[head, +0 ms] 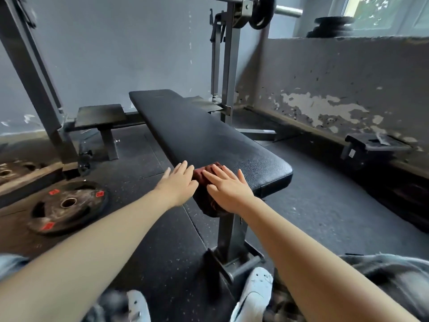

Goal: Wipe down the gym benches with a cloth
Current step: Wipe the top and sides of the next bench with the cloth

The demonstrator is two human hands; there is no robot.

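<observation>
Pressing cloth (205, 173) w/ flat R hand (228, 190), L hand (178, 185) flat beside; bench (209, 129) long axis runs away-left.

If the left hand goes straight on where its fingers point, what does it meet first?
Likely the bench pad: the left hand points onto its bare top, left of the cloth under the right hand. Whether it already touches is unclear.
</observation>
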